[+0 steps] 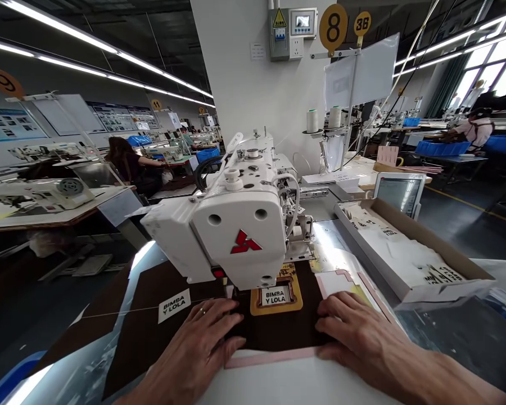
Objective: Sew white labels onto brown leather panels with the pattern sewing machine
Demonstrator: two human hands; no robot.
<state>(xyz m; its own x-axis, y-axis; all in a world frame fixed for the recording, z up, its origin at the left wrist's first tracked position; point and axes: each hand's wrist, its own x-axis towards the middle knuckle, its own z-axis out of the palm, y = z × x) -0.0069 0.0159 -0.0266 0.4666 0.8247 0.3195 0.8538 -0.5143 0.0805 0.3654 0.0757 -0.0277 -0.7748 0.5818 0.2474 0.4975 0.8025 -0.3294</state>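
My left hand (pixel 202 337) lies flat with fingers stretched out on dark brown fabric (pixel 274 332), a ring on one finger. My right hand (pixel 354 332) rests flat on the same fabric's right edge. Between them a "BIMBA Y LOLA" label (pixel 275 295) sits inside a yellow frame clamp (pixel 295 304) under the head of the white sewing machine (pixel 236 225). A second, loose "BIMBA Y LOLA" label (pixel 174 305) lies on brown fabric left of my left hand. A pink template edge (pixel 270 358) runs below the fabric.
A cardboard box (pixel 438 247) of white printed labels stands at the right, with a small screen (pixel 398 193) behind it. Thread cones (pixel 312 120) stand on a rack at the back. Other people sit at machines at far left (pixel 129 163) and far right (pixel 474 129).
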